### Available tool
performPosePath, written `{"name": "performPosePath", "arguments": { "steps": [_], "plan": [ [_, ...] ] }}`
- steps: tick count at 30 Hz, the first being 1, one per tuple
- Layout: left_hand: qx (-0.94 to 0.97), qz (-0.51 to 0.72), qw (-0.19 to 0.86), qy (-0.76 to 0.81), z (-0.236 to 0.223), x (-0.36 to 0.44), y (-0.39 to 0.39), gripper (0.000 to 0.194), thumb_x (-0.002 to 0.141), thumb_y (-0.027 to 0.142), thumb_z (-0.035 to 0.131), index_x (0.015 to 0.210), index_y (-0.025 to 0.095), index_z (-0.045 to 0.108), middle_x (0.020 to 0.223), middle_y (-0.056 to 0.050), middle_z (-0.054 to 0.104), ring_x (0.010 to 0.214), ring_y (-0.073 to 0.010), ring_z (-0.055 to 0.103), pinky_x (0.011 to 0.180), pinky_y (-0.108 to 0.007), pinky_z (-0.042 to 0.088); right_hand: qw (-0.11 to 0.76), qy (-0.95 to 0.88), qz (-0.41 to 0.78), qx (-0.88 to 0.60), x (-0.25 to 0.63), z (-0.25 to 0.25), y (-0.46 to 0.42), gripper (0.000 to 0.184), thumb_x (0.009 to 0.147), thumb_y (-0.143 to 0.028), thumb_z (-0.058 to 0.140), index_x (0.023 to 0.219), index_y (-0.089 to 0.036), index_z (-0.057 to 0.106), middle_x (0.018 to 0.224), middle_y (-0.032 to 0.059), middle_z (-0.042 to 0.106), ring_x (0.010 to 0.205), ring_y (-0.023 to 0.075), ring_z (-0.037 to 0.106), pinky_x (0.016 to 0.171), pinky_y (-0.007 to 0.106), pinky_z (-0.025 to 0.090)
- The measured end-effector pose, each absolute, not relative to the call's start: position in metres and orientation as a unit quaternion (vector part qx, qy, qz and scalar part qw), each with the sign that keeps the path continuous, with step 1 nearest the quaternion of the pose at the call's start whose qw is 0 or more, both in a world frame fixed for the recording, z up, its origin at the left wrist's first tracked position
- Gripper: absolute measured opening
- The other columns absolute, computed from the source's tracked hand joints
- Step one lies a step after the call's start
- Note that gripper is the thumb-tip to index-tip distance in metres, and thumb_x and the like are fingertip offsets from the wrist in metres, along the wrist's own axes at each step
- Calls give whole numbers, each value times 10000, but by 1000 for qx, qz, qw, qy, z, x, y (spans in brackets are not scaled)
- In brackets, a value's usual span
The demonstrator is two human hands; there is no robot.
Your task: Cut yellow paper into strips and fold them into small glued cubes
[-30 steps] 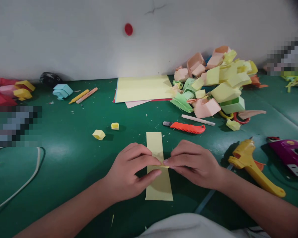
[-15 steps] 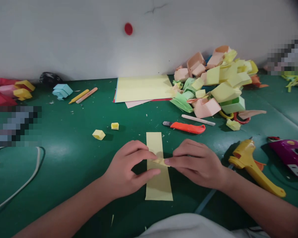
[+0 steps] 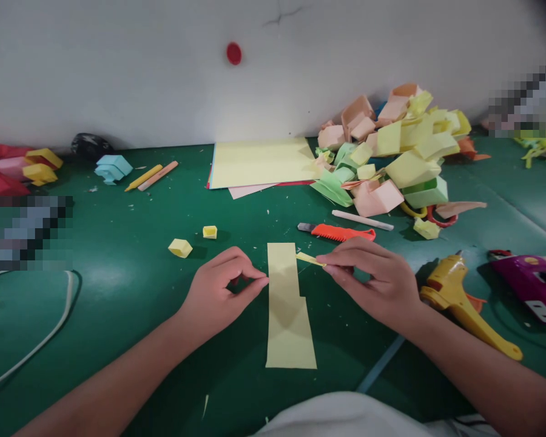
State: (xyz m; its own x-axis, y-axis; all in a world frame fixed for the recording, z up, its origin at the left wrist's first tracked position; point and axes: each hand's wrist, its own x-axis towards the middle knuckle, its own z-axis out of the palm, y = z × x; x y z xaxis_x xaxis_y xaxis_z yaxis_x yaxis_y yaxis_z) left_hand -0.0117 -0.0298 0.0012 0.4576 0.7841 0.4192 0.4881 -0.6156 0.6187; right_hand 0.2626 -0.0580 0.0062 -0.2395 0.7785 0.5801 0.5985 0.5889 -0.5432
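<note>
My right hand (image 3: 375,273) pinches one end of a small, narrow folded piece of yellow paper (image 3: 310,260), which points left. Across from it, my left hand (image 3: 227,285) has thumb and fingertips pressed together at the left edge of a longer yellow paper strip (image 3: 286,321). Whether those fingertips hold anything or touch the strip I cannot tell. The strip lies flat between my hands and has a step cut in its right side. Two small hollow yellow paper shapes (image 3: 181,247) sit beyond my left hand. An orange utility knife (image 3: 341,232) lies just beyond my right fingers.
A yellow glue gun (image 3: 471,306) rests right of my right hand, beside a purple device (image 3: 530,285). Folded paper pieces (image 3: 404,145) are heaped at the back right. Paper sheets (image 3: 264,164) lie by the wall. A white cable (image 3: 66,315) curves at left.
My hands have moved apart. My right hand has carried the small folded paper up and right, off the strip. My left hand has drawn left and its fingertips have closed.
</note>
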Motion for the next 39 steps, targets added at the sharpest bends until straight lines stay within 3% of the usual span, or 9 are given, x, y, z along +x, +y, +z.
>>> {"name": "performPosePath", "arguments": {
  "steps": [4, 8, 15, 20, 25, 34, 39],
  "plan": [
    [830, 323, 242, 385, 2, -3, -32, 48, 889, 186, 698, 920, 191, 734, 881, -13, 651, 702, -95, 591, 615, -209, 485, 432, -759, 175, -456, 261, 8, -61, 143, 908, -143, 685, 973, -233, 776, 877, 30, 730, 703, 125, 672, 591, 230, 535],
    [829, 304, 290, 370, 1, 11, -37, 333, 881, 243, 725, 1213, 226, 707, 976, -33, 672, 790, -127, 626, 644, -224, 520, 422, -746, 272, -438, 254, 7, -65, 164, 908, -173, 695, 997, -273, 789, 871, 16, 718, 738, 133, 678, 601, 234, 530],
    [812, 340, 332, 339, 3, 14, -39, 180, 841, 76, 696, 908, 218, 784, 815, 5, 685, 706, -91, 631, 608, -189, 483, 434, -690, 435, -383, 244, 4, -67, 164, 879, -184, 728, 976, -286, 811, 817, 11, 706, 670, 117, 629, 555, 232, 474],
    [784, 364, 317, 391, 6, 3, -30, 105, 881, 157, 691, 869, 211, 780, 787, 7, 680, 611, -69, 585, 542, -180, 449, 531, -544, 501, -414, 258, 5, -60, 94, 846, -246, 778, 908, -309, 811, 716, -16, 647, 588, 100, 534, 508, 239, 408],
    [787, 341, 267, 440, 6, -14, -20, 119, 920, 237, 661, 888, 231, 775, 833, 0, 696, 649, -96, 608, 548, -207, 458, 645, -387, 511, -416, 270, 14, -48, 105, 741, -303, 858, 802, -293, 773, 562, -48, 553, 539, 106, 471, 493, 243, 399],
    [906, 163, 175, 350, 2, -29, -14, 193, 952, 278, 612, 1046, 260, 779, 1018, -50, 713, 930, -207, 651, 816, -348, 545, 624, -405, 491, -453, 270, 14, -47, 128, 741, -347, 841, 803, -294, 743, 588, -44, 511, 537, 117, 444, 480, 275, 375],
    [919, 113, 181, 332, 9, -42, -12, 259, 959, 260, 587, 1154, 308, 750, 1159, -50, 666, 1052, -220, 624, 885, -347, 537, 616, -420, 487, -455, 271, 12, -47, 85, 774, -330, 807, 825, -303, 746, 591, -43, 519, 539, 123, 446, 487, 283, 373]
  ]
}}
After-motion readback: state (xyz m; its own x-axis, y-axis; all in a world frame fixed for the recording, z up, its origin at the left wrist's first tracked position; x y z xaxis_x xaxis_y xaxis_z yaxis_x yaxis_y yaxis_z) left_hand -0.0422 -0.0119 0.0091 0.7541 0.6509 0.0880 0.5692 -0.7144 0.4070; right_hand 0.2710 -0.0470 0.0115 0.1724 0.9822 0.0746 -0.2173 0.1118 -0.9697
